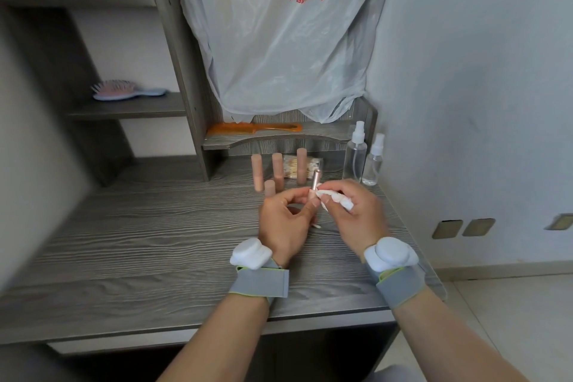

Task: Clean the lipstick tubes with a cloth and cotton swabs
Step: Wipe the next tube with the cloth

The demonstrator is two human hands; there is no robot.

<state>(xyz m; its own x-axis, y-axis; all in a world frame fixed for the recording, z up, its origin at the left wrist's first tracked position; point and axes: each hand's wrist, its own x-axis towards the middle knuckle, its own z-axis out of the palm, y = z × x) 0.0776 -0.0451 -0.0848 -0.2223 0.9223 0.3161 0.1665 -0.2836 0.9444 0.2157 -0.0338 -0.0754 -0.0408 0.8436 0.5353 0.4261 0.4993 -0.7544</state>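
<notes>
My left hand [283,220] pinches an uncapped lipstick tube [314,184] upright over the desk, its rose-gold inner barrel pointing up. My right hand [356,211] holds a crumpled white cloth [336,198] pressed against the tube's lower part. Three pink capped lipstick tubes [277,169] stand behind my hands, and a shorter pink piece [269,187] stands just beyond my left fingers. A clear pack of cotton swabs [305,166] lies behind the tubes. A single cotton swab [316,226] lies on the desk between my hands.
Two clear spray bottles [355,155] stand at the back right by the wall. An orange comb [254,128] lies on the low shelf, under a hanging plastic bag [279,40]. A hairbrush [124,90] rests on a left shelf. The grey wooden desk [139,242] stretches left.
</notes>
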